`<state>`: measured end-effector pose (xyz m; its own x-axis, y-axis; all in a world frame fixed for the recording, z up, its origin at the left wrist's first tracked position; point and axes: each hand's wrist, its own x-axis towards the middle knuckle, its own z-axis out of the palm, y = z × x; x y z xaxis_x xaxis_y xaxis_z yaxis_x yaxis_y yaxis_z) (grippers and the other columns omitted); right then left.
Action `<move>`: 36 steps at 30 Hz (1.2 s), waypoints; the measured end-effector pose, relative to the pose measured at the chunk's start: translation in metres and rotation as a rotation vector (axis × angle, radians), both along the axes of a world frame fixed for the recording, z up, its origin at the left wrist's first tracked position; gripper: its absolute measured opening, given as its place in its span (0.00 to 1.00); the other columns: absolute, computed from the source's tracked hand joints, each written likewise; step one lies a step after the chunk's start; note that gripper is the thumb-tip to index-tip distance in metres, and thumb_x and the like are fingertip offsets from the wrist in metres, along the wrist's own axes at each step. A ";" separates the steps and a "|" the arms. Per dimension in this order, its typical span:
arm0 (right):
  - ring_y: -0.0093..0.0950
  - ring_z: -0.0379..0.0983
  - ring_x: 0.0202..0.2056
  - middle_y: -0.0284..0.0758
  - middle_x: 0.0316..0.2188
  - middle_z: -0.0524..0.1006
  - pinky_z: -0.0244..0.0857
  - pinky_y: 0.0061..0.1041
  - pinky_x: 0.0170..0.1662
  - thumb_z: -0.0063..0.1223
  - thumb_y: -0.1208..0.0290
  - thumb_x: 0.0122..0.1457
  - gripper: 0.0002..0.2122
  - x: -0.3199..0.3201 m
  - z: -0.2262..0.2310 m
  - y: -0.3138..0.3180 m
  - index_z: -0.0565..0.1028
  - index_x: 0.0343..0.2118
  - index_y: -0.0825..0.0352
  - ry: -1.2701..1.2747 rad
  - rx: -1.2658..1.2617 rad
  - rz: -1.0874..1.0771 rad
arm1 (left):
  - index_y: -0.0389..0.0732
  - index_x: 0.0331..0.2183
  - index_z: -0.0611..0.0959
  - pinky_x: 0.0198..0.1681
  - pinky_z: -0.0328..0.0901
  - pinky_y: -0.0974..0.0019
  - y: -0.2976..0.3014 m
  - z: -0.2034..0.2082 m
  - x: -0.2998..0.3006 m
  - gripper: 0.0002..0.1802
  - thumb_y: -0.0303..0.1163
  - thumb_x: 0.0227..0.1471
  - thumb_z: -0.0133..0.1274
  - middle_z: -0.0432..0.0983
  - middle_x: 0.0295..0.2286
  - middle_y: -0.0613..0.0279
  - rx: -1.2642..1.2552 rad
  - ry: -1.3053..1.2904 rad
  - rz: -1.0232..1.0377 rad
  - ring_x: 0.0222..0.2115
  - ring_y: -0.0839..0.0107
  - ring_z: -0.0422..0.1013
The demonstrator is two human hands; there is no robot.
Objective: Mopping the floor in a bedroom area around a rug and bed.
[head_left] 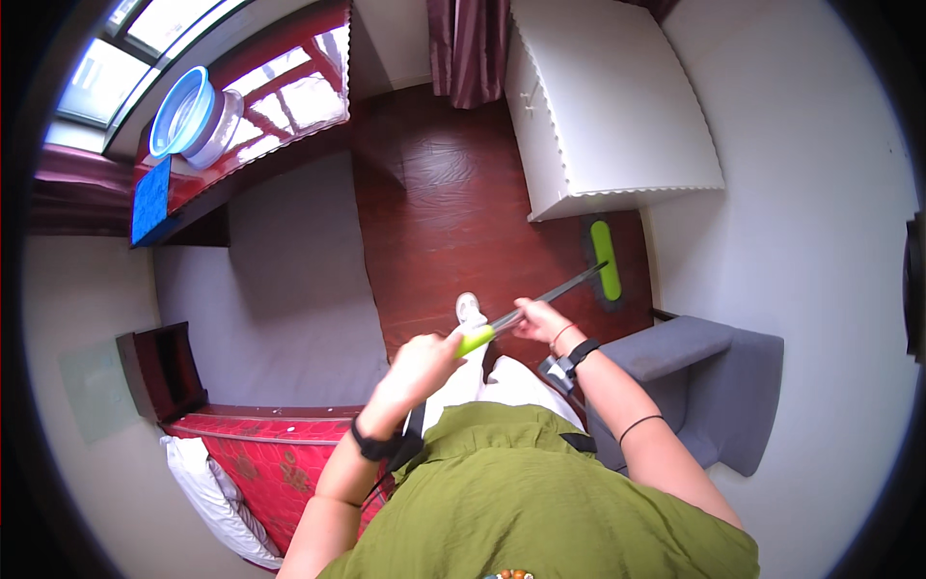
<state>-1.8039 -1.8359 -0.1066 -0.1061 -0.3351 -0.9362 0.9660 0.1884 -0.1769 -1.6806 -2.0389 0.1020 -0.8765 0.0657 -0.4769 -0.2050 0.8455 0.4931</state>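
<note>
A flat mop with a grey pole slants across in front of me, from my body out to the right. My left hand is wrapped round its lime-green grip at the near end. Further along the pole, my right hand closes on the grey shaft. The green mop head lies on the dark red wooden floor, between the white cabinet and the grey armchair. A dark pad edge shows around the head.
The white cabinet stands at the far right, with the grey armchair nearer. A grey mat covers the left floor. The red bed is near left. Blue basins sit on the glossy red table at the far left.
</note>
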 end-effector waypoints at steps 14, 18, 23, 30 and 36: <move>0.22 0.59 0.10 0.30 0.11 0.62 0.60 0.22 0.13 0.46 0.64 0.54 0.14 0.096 0.087 -0.224 0.68 0.18 0.70 0.033 -0.245 0.539 | 0.33 0.33 0.75 0.19 0.64 0.61 -0.088 0.147 0.121 0.14 0.34 0.47 0.53 0.71 0.12 0.53 -0.223 0.028 0.631 0.11 0.60 0.69; 0.23 0.60 0.10 0.34 0.12 0.65 0.60 0.22 0.12 0.45 0.67 0.51 0.13 0.053 0.063 -0.231 0.68 0.18 0.72 0.204 -0.169 0.641 | 0.34 0.31 0.74 0.19 0.65 0.60 -0.065 0.117 0.098 0.11 0.33 0.51 0.49 0.70 0.12 0.50 -0.156 0.056 0.781 0.13 0.58 0.70; 0.24 0.60 0.11 0.35 0.13 0.65 0.59 0.24 0.12 0.44 0.71 0.50 0.10 -0.037 0.021 -0.223 0.65 0.17 0.71 0.322 -0.054 0.696 | 0.31 0.41 0.68 0.22 0.67 0.59 -0.040 0.058 0.033 0.18 0.35 0.53 0.44 0.72 0.14 0.49 0.118 -0.162 0.774 0.13 0.61 0.71; 0.25 0.61 0.14 0.32 0.13 0.62 0.61 0.27 0.17 0.45 0.67 0.52 0.12 -0.173 -0.005 -0.245 0.65 0.18 0.70 0.494 -0.057 0.820 | 0.29 0.37 0.65 0.24 0.67 0.53 -0.028 -0.010 -0.083 0.18 0.35 0.51 0.44 0.72 0.14 0.46 0.175 -0.041 0.758 0.17 0.49 0.71; 0.23 0.65 0.24 0.31 0.24 0.65 0.66 0.31 0.27 0.47 0.56 0.56 0.16 -0.265 -0.001 -0.283 0.58 0.35 0.63 0.633 -0.099 0.830 | 0.29 0.36 0.65 0.21 0.69 0.57 -0.041 -0.039 -0.192 0.17 0.33 0.50 0.47 0.72 0.12 0.49 0.035 0.079 0.813 0.13 0.56 0.71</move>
